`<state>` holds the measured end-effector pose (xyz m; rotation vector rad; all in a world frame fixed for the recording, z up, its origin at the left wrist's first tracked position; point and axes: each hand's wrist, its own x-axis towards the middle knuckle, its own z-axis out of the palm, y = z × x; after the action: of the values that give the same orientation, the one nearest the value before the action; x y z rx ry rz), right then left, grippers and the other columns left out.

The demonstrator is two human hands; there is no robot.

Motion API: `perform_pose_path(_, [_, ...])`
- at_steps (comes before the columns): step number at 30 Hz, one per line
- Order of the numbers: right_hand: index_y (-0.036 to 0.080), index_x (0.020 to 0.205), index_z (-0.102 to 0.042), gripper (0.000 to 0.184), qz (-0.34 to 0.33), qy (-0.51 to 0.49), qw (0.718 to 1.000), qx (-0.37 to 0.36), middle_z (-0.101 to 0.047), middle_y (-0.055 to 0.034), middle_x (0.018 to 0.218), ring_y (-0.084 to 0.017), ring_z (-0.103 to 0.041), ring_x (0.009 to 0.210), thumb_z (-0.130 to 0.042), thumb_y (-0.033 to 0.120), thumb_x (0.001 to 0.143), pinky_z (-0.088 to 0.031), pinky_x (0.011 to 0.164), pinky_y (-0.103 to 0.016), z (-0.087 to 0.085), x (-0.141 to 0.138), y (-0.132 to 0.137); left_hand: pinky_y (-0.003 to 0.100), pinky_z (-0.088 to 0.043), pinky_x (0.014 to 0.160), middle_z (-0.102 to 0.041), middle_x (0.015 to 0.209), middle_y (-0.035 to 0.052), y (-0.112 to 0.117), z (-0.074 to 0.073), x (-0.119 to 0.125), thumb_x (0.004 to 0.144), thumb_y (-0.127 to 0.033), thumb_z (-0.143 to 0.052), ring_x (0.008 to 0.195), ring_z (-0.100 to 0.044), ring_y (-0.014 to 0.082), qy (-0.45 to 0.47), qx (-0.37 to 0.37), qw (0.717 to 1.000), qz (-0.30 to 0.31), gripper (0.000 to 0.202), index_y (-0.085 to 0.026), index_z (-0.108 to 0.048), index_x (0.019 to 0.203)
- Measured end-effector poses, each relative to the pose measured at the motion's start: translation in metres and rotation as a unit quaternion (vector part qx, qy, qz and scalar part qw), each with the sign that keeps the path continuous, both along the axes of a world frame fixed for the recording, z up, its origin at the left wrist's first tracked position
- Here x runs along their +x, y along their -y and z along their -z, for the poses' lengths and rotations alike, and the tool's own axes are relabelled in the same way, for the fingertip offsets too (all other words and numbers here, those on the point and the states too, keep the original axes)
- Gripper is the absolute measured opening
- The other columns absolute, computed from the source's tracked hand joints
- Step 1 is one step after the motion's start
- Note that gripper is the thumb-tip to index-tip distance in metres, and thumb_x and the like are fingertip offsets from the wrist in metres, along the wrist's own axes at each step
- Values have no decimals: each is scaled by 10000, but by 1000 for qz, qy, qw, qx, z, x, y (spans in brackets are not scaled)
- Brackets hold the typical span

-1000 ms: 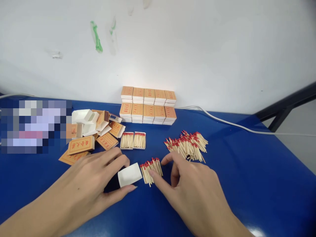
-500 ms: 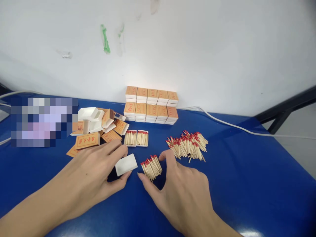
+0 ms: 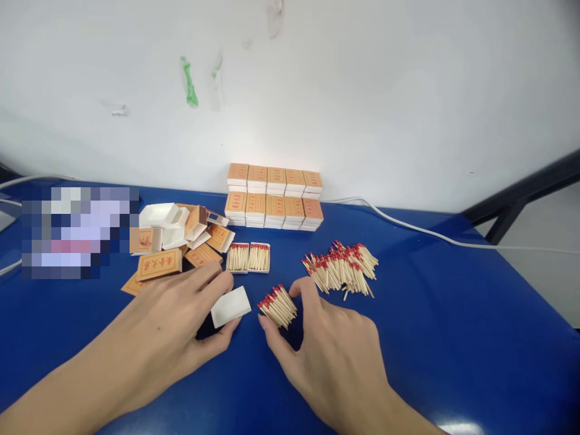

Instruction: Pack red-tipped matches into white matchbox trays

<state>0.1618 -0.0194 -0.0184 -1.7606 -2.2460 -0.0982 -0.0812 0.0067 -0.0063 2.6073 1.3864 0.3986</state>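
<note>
My left hand holds a small white matchbox tray tilted between thumb and fingers, its plain underside facing up. To its right lies a small bunch of red-headed matches on the blue table. My right hand has its thumb and forefinger curved round opposite sides of this bunch, seemingly touching it. Just beyond, two trays filled with matches stand side by side. A larger loose heap of matches lies past my right hand.
Finished-looking orange matchboxes are stacked in two rows by the wall. Empty sleeves and white trays lie jumbled at the left, beside a pixelated patch. A white cable crosses the back right of the blue table.
My right thumb has closed in on the small bunch, whose lower end has been pushed slightly away and to the right. My left hand keeps the tray. The view has shifted slightly.
</note>
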Motion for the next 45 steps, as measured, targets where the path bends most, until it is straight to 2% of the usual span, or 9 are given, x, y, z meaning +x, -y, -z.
perform_pose_path(8, [236, 1009, -599, 240, -9, -12, 1000, 15, -715, 24, 626, -233, -706, 490, -739, 428, 970, -335, 500, -329, 2, -2, -5, 363, -451, 632, -663, 1088, 25, 2, 2, -3, 1098, -386, -547, 778, -709, 218, -7, 8, 1000, -10, 125, -279, -606, 1125])
perform_pose_path(14, [240, 1001, -614, 206, 4, -1, 999, 33, -692, 22, 591, -220, -671, 470, -692, 430, 992, -302, 507, -324, 3, 3, -8, 371, -539, 643, -720, 1144, 45, 0, -4, 1, 1106, -402, -562, 806, -775, 240, 8, 55, 998, 6, 181, -288, -659, 1208])
perform_pose_path(17, [243, 992, -603, 198, 3, 12, 999, 41, -672, 24, 568, -223, -661, 453, -663, 430, 1015, -279, 502, -321, 4, 8, -9, 366, -578, 689, -724, 1134, 50, 3, -4, 5, 1097, -349, -571, 864, -783, 248, 26, 41, 999, 19, 175, -287, -658, 1235])
perform_pose_path(23, [245, 1044, -600, 220, -1, 20, 999, 35, -632, 45, 524, -246, -659, 421, -631, 463, 1045, -270, 483, -316, 2, 18, -11, 336, -646, 799, -723, 1222, 40, 11, 0, 10, 1097, -304, -619, 973, -790, 229, 78, -41, 995, 38, 250, -313, -616, 1346])
perform_pose_path(28, [255, 1078, -619, 204, -11, -31, 999, -20, -628, 76, 512, -222, -640, 373, -606, 459, 1075, -287, 451, -301, -6, 29, -13, 211, -666, 788, -743, 1223, -25, 17, 4, 17, 1050, -223, -665, 966, -797, 144, 179, -116, 977, 22, 290, -368, -616, 1297])
perform_pose_path(32, [283, 1087, -653, 196, 10, -72, 997, -37, -640, 99, 527, -210, -655, 398, -625, 477, 1077, -339, 461, -303, -16, 40, -19, 236, -689, 838, -756, 1208, -37, 19, 9, 18, 987, -205, -722, 937, -786, 150, 204, -139, 969, 15, 426, -407, -620, 1348])
perform_pose_path(36, [290, 1056, -666, 133, 7, -114, 992, -55, -629, 129, 522, -182, -637, 397, -666, 423, 1059, -355, 454, -304, -21, 46, -25, 221, -663, 736, -744, 1198, -29, 16, 12, 17, 895, -205, -822, 819, -737, 129, 206, -116, 972, -4, 465, -384, -682, 1301])
perform_pose_path(40, [295, 1081, -695, 131, -16, -138, 987, -82, -647, 134, 545, -162, -666, 437, -694, 425, 1065, -388, 473, -287, -18, 44, -24, 194, -605, 691, -716, 1178, -45, 14, 10, 19, 879, -198, -843, 723, -670, 75, 184, -120, 975, -22, 332, -357, -755, 1157])
perform_pose_path(45, [250, 1132, -697, 273, -6, -86, 993, -81, -654, 89, 542, -195, -638, 398, -774, 481, 1011, -345, 447, -299, -5, 39, -19, 190, -585, 680, -707, 1146, -53, 16, 12, 21, 864, -180, -849, 718, -664, 76, 186, -143, 971, -41, 342, -368, -770, 1139])
